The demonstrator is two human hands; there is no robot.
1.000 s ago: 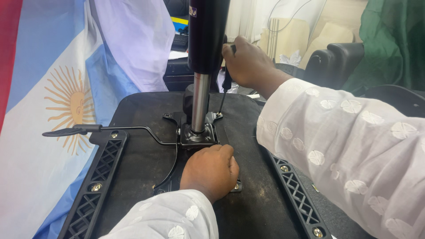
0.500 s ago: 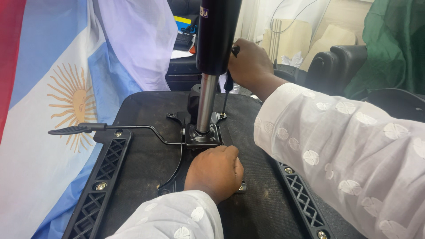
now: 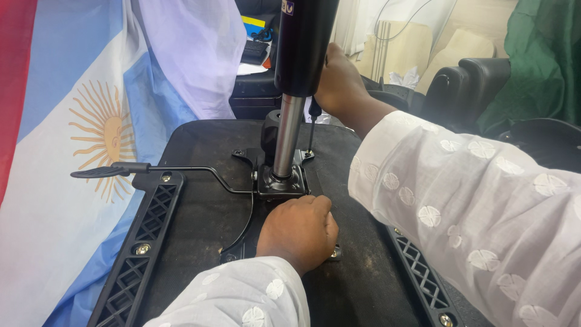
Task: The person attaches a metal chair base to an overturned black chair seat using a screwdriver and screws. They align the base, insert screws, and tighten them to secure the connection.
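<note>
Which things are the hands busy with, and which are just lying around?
Busy with: seat underside, metal plate under left hand, gas cylinder, screwdriver in right hand, lever.

Lying around: sun flag, green cloth, spare armrest.

gas cylinder [image 3: 302, 42]: top cut off | screwdriver [image 3: 312, 124]: handle hidden in right hand [image 3: 339, 82]
</note>
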